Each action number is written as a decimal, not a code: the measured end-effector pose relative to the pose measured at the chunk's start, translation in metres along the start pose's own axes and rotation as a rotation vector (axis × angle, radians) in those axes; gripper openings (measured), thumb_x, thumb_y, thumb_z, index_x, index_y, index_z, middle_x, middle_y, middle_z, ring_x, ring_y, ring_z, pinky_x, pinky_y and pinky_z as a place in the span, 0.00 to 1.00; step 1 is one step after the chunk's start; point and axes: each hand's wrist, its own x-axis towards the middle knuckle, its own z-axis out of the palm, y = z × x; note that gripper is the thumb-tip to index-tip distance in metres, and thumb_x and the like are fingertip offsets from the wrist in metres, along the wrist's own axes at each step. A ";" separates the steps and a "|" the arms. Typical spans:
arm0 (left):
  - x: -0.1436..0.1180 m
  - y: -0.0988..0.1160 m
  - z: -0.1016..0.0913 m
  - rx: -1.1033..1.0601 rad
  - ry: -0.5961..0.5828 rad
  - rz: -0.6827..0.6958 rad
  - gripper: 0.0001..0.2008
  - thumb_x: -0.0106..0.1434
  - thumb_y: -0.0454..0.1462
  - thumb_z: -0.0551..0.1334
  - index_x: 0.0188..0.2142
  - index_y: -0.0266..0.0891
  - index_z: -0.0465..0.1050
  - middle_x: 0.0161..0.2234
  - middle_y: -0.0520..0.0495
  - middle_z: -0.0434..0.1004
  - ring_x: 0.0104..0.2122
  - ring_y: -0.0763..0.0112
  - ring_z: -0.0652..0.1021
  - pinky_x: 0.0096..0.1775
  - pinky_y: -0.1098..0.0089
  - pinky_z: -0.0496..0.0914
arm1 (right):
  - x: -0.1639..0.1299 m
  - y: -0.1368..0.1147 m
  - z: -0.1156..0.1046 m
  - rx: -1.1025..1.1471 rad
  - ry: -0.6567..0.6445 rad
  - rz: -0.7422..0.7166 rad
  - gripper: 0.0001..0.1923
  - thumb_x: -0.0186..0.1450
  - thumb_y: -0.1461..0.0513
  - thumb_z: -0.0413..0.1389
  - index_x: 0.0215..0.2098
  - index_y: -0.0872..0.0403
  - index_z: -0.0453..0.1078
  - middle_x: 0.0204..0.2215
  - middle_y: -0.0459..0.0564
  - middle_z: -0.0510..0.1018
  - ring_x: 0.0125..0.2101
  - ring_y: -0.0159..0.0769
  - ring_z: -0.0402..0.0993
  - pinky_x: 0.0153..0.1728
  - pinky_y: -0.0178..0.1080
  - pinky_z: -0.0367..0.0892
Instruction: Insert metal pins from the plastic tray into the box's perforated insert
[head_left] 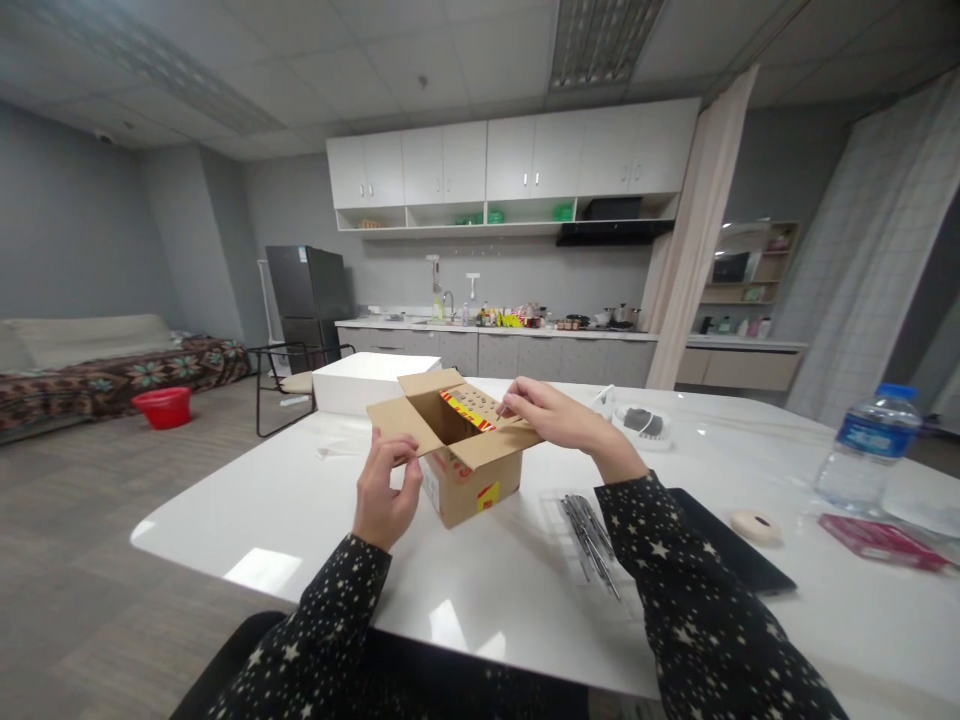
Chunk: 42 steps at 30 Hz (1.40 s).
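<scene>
An open brown cardboard box point(461, 495) stands on the white table with its flaps folded outward. My left hand point(386, 490) is closed on the edge of its left flap. Above the right flap, my right hand point(551, 412) has its thumb and forefinger pinched together; whatever is between them is too small to make out. A cardboard piece with holes and a yellow and red printed edge point(466, 410) sits in the right part of the box opening. The bottom inside the box is hidden.
Right of the box, several thin metal rods point(592, 540) lie on a clear tray. Further right are a black tablet-like slab point(739, 550), a beige mouse-shaped object point(756, 527), a red packet point(881, 542) and a water bottle point(866, 450). Behind stands a white box point(367, 380).
</scene>
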 end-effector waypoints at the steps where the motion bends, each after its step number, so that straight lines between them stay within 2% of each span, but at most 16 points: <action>1: -0.001 -0.005 -0.001 -0.009 -0.004 -0.024 0.03 0.62 0.33 0.59 0.35 0.42 0.70 0.36 0.47 0.78 0.41 0.62 0.80 0.65 0.45 0.59 | 0.001 0.003 0.001 -0.020 -0.010 0.016 0.10 0.71 0.57 0.53 0.32 0.51 0.67 0.36 0.49 0.82 0.40 0.39 0.78 0.42 0.42 0.74; 3: -0.002 -0.013 -0.004 -0.020 -0.012 -0.063 0.04 0.63 0.34 0.58 0.36 0.42 0.71 0.38 0.46 0.79 0.44 0.61 0.80 0.65 0.45 0.59 | 0.001 0.006 0.002 0.015 -0.050 0.048 0.11 0.72 0.57 0.51 0.32 0.51 0.65 0.35 0.49 0.82 0.38 0.38 0.79 0.41 0.41 0.74; 8: 0.001 -0.029 -0.006 0.116 -0.005 -0.152 0.10 0.65 0.35 0.55 0.37 0.44 0.76 0.40 0.48 0.81 0.50 0.58 0.79 0.69 0.41 0.45 | 0.001 0.001 0.009 0.167 -0.126 0.050 0.11 0.74 0.58 0.49 0.34 0.51 0.64 0.35 0.49 0.83 0.38 0.36 0.80 0.44 0.42 0.75; 10: 0.001 -0.032 -0.006 0.160 0.010 -0.179 0.11 0.65 0.35 0.55 0.36 0.44 0.77 0.41 0.48 0.82 0.51 0.57 0.78 0.68 0.41 0.44 | 0.001 -0.003 0.012 0.216 -0.155 0.041 0.11 0.74 0.58 0.49 0.34 0.51 0.64 0.34 0.49 0.82 0.38 0.36 0.81 0.45 0.42 0.76; 13: 0.005 -0.030 -0.009 0.153 -0.024 -0.226 0.12 0.66 0.39 0.54 0.39 0.42 0.77 0.41 0.47 0.82 0.46 0.58 0.79 0.67 0.44 0.53 | 0.000 -0.007 0.013 0.280 -0.188 0.050 0.10 0.74 0.58 0.50 0.35 0.52 0.65 0.34 0.49 0.83 0.38 0.35 0.81 0.46 0.42 0.76; 16: 0.016 -0.020 -0.011 0.136 -0.130 -0.317 0.18 0.70 0.45 0.51 0.42 0.40 0.77 0.42 0.44 0.80 0.46 0.58 0.78 0.56 0.53 0.68 | -0.001 -0.008 0.014 0.314 -0.206 0.074 0.11 0.75 0.58 0.50 0.35 0.52 0.65 0.34 0.50 0.83 0.39 0.34 0.81 0.46 0.41 0.76; 19: 0.029 -0.011 -0.012 0.163 -0.252 -0.392 0.23 0.71 0.50 0.49 0.43 0.40 0.78 0.41 0.43 0.77 0.46 0.58 0.77 0.53 0.57 0.70 | -0.001 -0.009 0.014 0.339 -0.211 0.098 0.10 0.75 0.58 0.50 0.35 0.52 0.64 0.34 0.50 0.83 0.39 0.34 0.82 0.46 0.40 0.76; 21: 0.033 -0.010 -0.011 0.173 -0.313 -0.380 0.23 0.70 0.52 0.52 0.46 0.41 0.78 0.43 0.43 0.76 0.47 0.57 0.76 0.54 0.56 0.70 | -0.002 -0.009 0.014 0.335 -0.203 0.100 0.10 0.74 0.58 0.51 0.35 0.52 0.64 0.33 0.50 0.83 0.38 0.34 0.82 0.45 0.40 0.75; 24: 0.031 -0.017 -0.008 0.163 -0.397 -0.293 0.20 0.67 0.51 0.58 0.49 0.45 0.78 0.48 0.44 0.73 0.52 0.56 0.74 0.58 0.54 0.67 | -0.001 -0.009 0.015 0.293 -0.178 0.077 0.11 0.73 0.57 0.52 0.34 0.52 0.64 0.32 0.50 0.83 0.36 0.34 0.81 0.43 0.40 0.75; 26: 0.024 -0.023 -0.007 0.157 -0.410 -0.256 0.18 0.66 0.50 0.59 0.49 0.47 0.78 0.50 0.44 0.71 0.56 0.55 0.71 0.61 0.52 0.64 | 0.000 -0.009 0.017 0.265 -0.157 0.054 0.10 0.73 0.57 0.52 0.34 0.52 0.64 0.31 0.50 0.83 0.34 0.35 0.80 0.40 0.40 0.75; 32: 0.006 -0.032 -0.003 0.135 -0.358 -0.196 0.19 0.71 0.48 0.54 0.54 0.47 0.75 0.55 0.42 0.68 0.59 0.54 0.66 0.64 0.49 0.59 | 0.007 -0.001 0.026 0.159 -0.076 -0.040 0.09 0.70 0.58 0.52 0.35 0.54 0.68 0.29 0.50 0.82 0.30 0.35 0.79 0.36 0.39 0.73; 37: -0.004 -0.033 0.002 0.152 -0.308 -0.149 0.20 0.73 0.46 0.50 0.56 0.45 0.73 0.56 0.42 0.67 0.60 0.55 0.66 0.64 0.50 0.59 | 0.011 0.000 0.032 -0.060 0.065 -0.166 0.09 0.68 0.60 0.53 0.36 0.54 0.75 0.35 0.50 0.82 0.36 0.37 0.77 0.39 0.38 0.69; 42: -0.013 -0.038 0.005 0.129 -0.259 -0.125 0.22 0.74 0.45 0.47 0.60 0.45 0.69 0.59 0.42 0.66 0.61 0.56 0.64 0.65 0.51 0.57 | 0.014 0.005 0.034 -0.088 0.152 -0.159 0.11 0.67 0.62 0.52 0.39 0.55 0.76 0.39 0.52 0.83 0.38 0.37 0.76 0.40 0.38 0.68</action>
